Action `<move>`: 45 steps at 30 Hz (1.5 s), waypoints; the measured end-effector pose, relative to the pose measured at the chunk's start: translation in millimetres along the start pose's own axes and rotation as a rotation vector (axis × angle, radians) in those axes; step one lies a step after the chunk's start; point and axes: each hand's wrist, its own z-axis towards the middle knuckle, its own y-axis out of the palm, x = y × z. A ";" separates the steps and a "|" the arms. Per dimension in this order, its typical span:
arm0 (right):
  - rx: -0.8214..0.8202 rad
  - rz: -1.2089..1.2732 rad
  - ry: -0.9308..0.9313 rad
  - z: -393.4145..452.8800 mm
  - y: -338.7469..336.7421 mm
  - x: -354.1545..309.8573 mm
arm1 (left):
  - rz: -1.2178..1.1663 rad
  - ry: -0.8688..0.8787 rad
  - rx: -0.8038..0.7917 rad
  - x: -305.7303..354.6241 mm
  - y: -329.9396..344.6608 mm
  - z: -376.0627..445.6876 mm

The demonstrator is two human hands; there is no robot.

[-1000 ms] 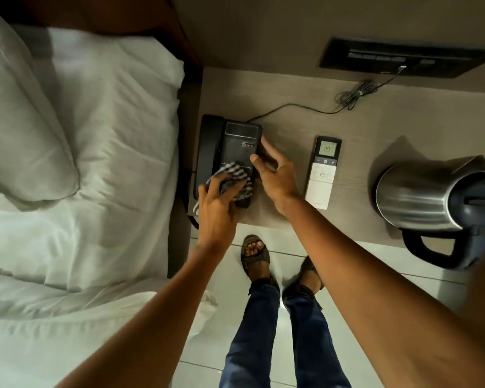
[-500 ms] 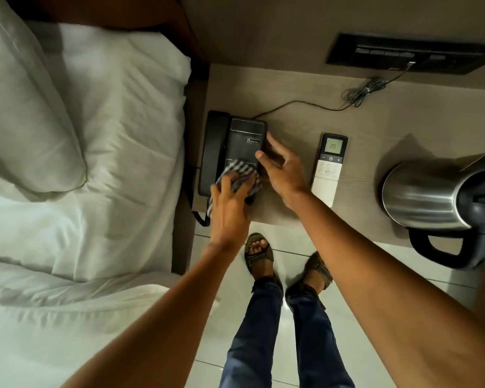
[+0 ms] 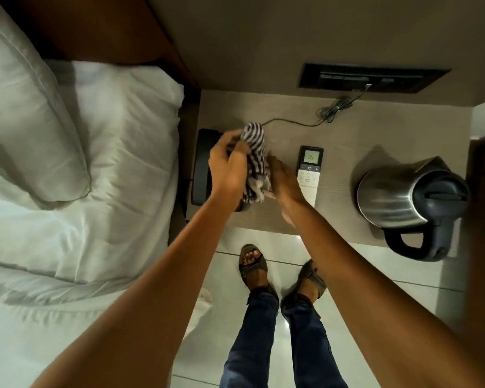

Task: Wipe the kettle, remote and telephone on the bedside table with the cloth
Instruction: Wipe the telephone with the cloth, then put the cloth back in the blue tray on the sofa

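Observation:
The black telephone (image 3: 202, 166) lies at the left end of the bedside table (image 3: 345, 135); only its handset side shows, my hands and the cloth cover the rest. My left hand (image 3: 228, 166) grips the striped cloth (image 3: 254, 152), bunched up above the phone. My right hand (image 3: 284, 177) is flat against the cloth's right side, fingers extended; whether it grips is unclear. The white remote (image 3: 308, 175), display reading 20, lies just right of my right hand. The steel kettle (image 3: 403, 197) with a black lid and handle stands at the table's right end.
The phone's thin cable (image 3: 331, 112) runs coiled to a dark wall panel (image 3: 373, 78). A bed with a white pillow (image 3: 25, 121) borders the table on the left. My sandalled feet (image 3: 254, 264) stand on the tiled floor below the table's front edge.
The cloth has been lifted off the phone's keypad and now hangs bunched between both hands. My right hand left the phone's body and moved to the cloth. The camera view tilted down.

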 end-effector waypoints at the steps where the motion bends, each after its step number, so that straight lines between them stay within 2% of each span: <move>1: 0.001 0.047 0.011 -6.6 -6.3 -7.2 | -0.085 -0.018 -0.025 8.3 6.1 2.0; 3: 0.015 0.137 -0.006 -15.8 -18.9 -20.4 | -0.182 -0.044 -0.097 21.9 15.9 3.6; 11: -0.007 0.372 -0.224 -71.2 -84.7 -81.8 | -0.166 -0.026 -0.403 70.5 55.7 -22.4; 15: -0.025 0.446 -0.303 -96.4 -134.9 -98.8 | -0.158 0.029 -0.461 97.0 101.4 -47.9; 19: 0.097 0.541 -0.425 -125.9 -206.5 -109.7 | -0.065 0.190 -0.503 127.4 167.8 -85.5; 23: 0.232 0.614 -0.509 -161.1 -293.6 -112.4 | -0.013 0.279 -0.580 149.4 254.6 -137.0; 28: 0.475 0.748 -0.550 -211.6 -420.2 -89.9 | 0.132 0.386 -0.721 153.2 369.5 -210.9; 30: 0.614 0.820 -0.540 -233.2 -479.2 -66.3 | 0.243 0.459 -0.780 146.7 416.4 -246.6; 35: 0.941 1.038 -0.422 -268.1 -612.2 10.9 | 0.458 0.763 -0.937 125.1 507.9 -318.5; 40: 1.249 0.986 -0.132 -268.8 -713.6 92.0 | 0.639 1.049 -1.069 101.4 566.0 -356.6; 42: 1.311 0.944 -0.051 -261.8 -740.0 114.8 | 0.684 1.121 -1.087 93.3 586.7 -367.5; 45: 1.299 0.820 0.031 -243.8 -760.0 135.6 | 0.696 1.230 -1.090 84.4 613.5 -380.2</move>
